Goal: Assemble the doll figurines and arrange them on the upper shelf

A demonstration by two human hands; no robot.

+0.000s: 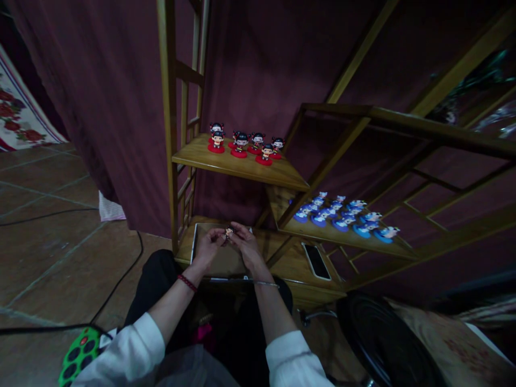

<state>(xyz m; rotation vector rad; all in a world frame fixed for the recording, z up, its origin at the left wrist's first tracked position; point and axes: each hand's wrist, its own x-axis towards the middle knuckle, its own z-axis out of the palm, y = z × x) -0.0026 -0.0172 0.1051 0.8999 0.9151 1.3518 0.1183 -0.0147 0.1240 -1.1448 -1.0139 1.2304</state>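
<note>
A small dark-haired figurine point(229, 233) is held up between the fingertips of both my hands. My left hand point(209, 248) pinches it from the left, and my right hand point(245, 245) closes on it from the other side. Fingers cover part of the figurine, so its base cannot be made out. Below the hands lies a shallow box point(223, 264) with a brown inside and white rim, on the lowest shelf. Similar dark-haired figurines point(241, 144) on red bases stand grouped on the wooden shelf point(242, 171) above.
Several blue and purple figurines point(342, 221) stand in rows on a lower shelf at right. A phone-like device point(316, 262) lies on the bottom board. Beside me are a round black seat point(387, 344), a green object with dark round pads point(80, 355) and a cable point(124, 277).
</note>
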